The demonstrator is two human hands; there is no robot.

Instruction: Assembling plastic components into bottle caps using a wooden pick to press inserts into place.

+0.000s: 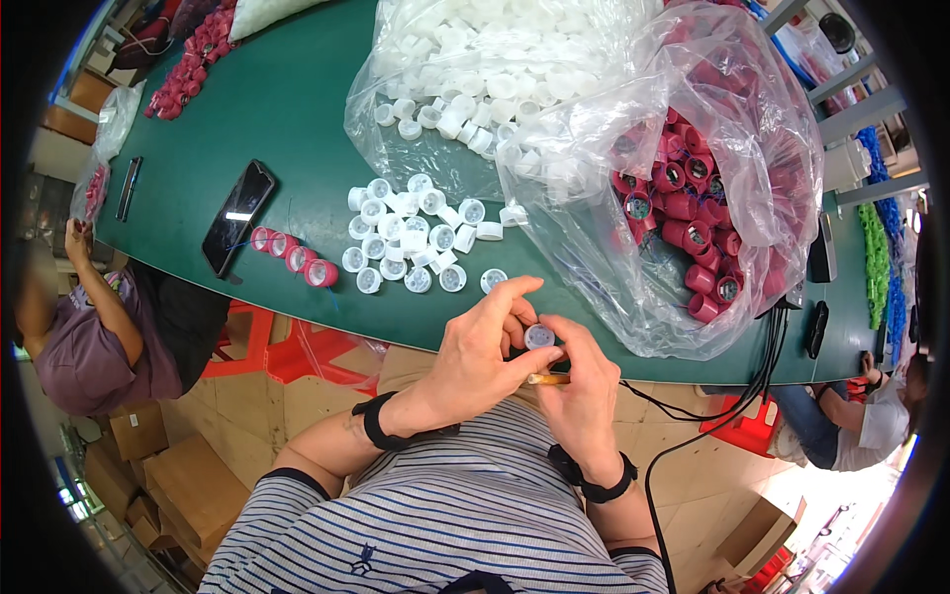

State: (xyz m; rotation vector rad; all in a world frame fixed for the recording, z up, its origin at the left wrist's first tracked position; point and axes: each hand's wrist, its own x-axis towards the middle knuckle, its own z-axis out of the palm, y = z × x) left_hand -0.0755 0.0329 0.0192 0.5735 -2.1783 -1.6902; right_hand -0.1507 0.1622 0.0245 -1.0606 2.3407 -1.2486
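My left hand (480,351) and my right hand (579,386) meet just below the green table's front edge (396,327). Together they pinch one small white cap (539,337) between their fingertips. A thin tan object (547,378) lies across my right hand's fingers. On the table just beyond my hands lies a loose cluster of several white caps (411,238). To its left, several pink caps (292,255) lie in a short row.
A clear bag of white caps (465,79) and a clear bag of dark pink caps (693,198) sit at the back and right. A black phone (237,213) lies left. More pink caps (188,64) are far left. Other people sit at left (89,337) and right (861,421).
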